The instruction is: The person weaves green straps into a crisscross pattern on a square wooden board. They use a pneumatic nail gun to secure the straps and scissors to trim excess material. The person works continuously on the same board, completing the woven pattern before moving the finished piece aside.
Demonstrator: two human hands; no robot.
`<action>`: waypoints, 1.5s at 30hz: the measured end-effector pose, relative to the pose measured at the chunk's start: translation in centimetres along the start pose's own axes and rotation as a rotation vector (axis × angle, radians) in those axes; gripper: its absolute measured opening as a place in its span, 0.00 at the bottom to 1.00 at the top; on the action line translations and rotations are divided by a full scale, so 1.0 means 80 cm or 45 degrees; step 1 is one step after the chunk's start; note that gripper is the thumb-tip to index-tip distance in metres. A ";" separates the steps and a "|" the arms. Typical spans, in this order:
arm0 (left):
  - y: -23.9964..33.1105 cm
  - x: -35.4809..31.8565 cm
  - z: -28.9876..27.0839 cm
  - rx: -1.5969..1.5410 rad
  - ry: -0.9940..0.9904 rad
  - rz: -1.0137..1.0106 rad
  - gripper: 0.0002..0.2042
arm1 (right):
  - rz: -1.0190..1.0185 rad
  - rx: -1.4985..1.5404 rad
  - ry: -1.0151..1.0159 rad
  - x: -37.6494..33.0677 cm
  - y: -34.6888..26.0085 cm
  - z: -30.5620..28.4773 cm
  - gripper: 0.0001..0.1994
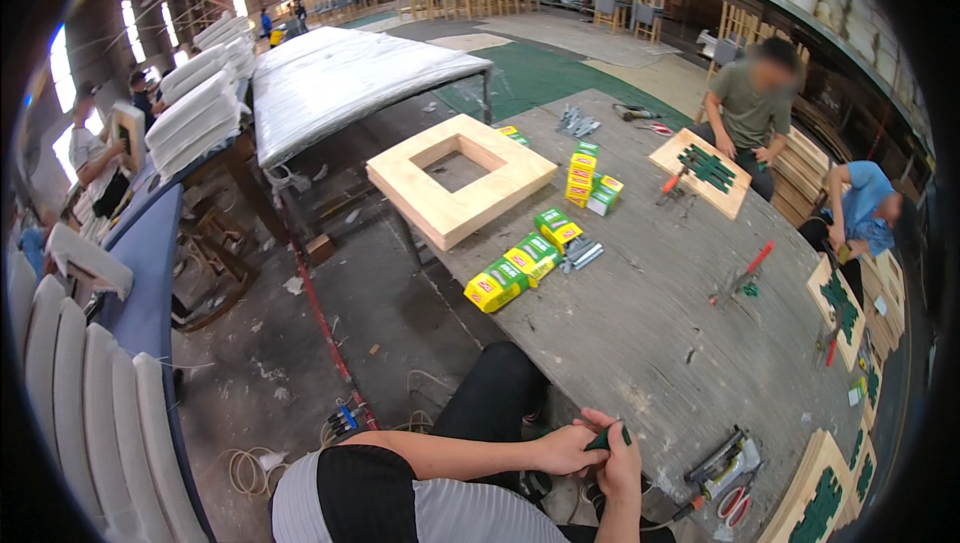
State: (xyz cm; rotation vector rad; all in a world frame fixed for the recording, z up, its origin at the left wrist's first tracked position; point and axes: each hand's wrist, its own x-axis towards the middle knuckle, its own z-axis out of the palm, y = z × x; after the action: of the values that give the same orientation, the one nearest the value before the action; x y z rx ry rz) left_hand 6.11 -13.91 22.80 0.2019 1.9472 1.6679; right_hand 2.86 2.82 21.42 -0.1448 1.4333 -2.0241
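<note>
In front of my lap, by the near edge of the grey table (640, 273), my two hands meet around a small dark green piece (603, 438), which looks like a rolled strip of webbing. My left hand (565, 451) reaches in from the left, its fingers closed at the piece. My right hand (622, 458) wraps the same piece from the other side, thumb on top. Part of the green piece is hidden by the fingers. Nearest to my right hand on the table lie a staple gun (718, 458) and red-handled scissors (735, 505).
A stack of square wooden frames (440, 213) overhangs the table's left corner. Beside it are yellow-green boxes (515, 273) and metal staple strips (582, 255). Two people sit across with boards of green webbing (705, 168). Frames (815, 488) stand at lower right; a hose (245, 468) lies on the floor.
</note>
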 end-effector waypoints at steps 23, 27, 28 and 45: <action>0.005 0.052 -0.586 1.396 1.255 -0.556 0.52 | -0.534 -1.083 0.844 0.142 0.047 -0.020 0.13; -0.014 0.042 -0.582 1.412 1.334 -0.392 0.46 | -0.563 -1.171 0.853 0.142 0.045 -0.019 0.13; -0.016 0.038 -0.576 1.417 1.329 -0.383 0.45 | -0.587 -1.198 0.851 0.141 0.044 -0.020 0.13; 0.210 -0.339 -0.423 -0.054 1.613 0.562 0.27 | -0.665 -1.022 0.754 0.131 0.043 -0.024 0.12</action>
State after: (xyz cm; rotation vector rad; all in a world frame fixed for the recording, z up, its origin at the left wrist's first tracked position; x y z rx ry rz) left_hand 7.63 -51.97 49.52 -0.6613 2.8597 2.4431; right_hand -4.66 -2.15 14.82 -0.2946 2.7803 -1.8029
